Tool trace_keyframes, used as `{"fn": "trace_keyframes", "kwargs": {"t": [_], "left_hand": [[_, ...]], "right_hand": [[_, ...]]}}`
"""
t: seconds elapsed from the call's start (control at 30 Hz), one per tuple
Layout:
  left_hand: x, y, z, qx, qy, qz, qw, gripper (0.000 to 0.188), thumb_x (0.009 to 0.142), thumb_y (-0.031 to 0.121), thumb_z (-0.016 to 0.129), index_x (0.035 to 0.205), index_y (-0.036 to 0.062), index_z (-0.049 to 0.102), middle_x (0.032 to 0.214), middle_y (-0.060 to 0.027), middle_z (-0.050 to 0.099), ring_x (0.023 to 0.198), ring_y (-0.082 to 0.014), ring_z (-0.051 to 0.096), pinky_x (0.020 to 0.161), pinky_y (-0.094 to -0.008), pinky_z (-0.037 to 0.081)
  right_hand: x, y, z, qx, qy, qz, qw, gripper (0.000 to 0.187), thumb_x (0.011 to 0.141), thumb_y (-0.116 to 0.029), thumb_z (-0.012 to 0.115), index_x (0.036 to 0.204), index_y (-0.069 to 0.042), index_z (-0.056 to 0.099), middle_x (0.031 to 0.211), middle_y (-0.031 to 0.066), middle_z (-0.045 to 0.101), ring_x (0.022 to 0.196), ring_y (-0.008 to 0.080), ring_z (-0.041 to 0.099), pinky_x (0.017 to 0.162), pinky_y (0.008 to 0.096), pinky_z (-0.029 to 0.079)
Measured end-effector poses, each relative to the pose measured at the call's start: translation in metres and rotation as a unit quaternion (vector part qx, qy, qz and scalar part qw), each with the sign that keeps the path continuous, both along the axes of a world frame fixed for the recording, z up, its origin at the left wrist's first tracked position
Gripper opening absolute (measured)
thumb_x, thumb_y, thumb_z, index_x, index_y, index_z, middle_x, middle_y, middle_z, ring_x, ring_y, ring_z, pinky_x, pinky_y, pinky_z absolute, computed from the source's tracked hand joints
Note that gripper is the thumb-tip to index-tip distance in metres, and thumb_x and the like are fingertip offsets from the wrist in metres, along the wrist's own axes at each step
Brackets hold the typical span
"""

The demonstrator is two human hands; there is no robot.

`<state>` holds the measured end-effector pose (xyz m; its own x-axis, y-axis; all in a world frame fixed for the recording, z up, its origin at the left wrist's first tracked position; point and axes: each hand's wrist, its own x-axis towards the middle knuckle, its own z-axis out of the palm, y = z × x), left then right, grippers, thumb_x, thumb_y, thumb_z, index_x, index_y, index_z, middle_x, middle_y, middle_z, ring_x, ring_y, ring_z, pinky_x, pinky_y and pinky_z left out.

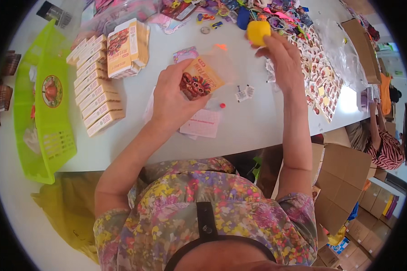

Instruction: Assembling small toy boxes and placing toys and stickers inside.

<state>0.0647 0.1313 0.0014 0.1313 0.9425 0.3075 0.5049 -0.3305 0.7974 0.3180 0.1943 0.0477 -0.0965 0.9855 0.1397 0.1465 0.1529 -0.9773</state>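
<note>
My left hand [168,97] is wrapped round a small orange box [202,79] printed with a cartoon picture, tilted over the table. A pale, see-through piece [228,65] shows at the box's far end; whether it is a bag or a flap I cannot tell. Up and to the right, my right hand [282,56] pinches a rounded yellow object [258,32], its exact kind unclear. Beneath the left hand lies a pinkish printed leaflet [203,123]. Small white packets [245,93] and a tiny red piece [222,105] lie between the two hands.
Orange boxes [99,101] stand in a row at left, beside a stack [127,49] and a green basket [45,113]. Colourful trinkets [280,18] are heaped at the far side, with many printed stickers [319,72] at right. Cardboard cartons [343,176] and another person [384,147] are beyond.
</note>
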Motion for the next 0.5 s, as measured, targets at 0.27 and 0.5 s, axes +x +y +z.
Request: {"fn": "trace_keyframes", "kwargs": {"t": [0.27,0.5], "left_hand": [[-0.015,-0.006,0.003,0.078,0.052,-0.011,0.996,0.073,0.056,0.007,0.083,0.123,0.0075,0.053,0.112,-0.0109,0.058,0.101,-0.0322,0.053,0.085,-0.0411,0.048],[-0.029,-0.034,0.012,0.103,0.108,-0.041,0.988,0.074,0.054,0.004,0.084,0.122,0.0086,0.057,0.112,-0.0104,0.059,0.101,-0.0317,0.055,0.086,-0.0402,0.049]], "right_hand": [[-0.049,-0.058,0.038,-0.07,-0.187,0.161,0.967,0.031,0.097,-0.018,0.052,0.119,0.002,0.062,0.087,0.0071,0.068,0.071,0.0115,0.058,0.065,0.0246,0.047],[-0.066,-0.076,0.027,0.137,-0.42,0.124,0.889,0.025,0.087,-0.02,0.066,0.106,-0.003,0.068,0.073,0.0117,0.067,0.06,0.0266,0.062,0.057,0.0346,0.049]]}}
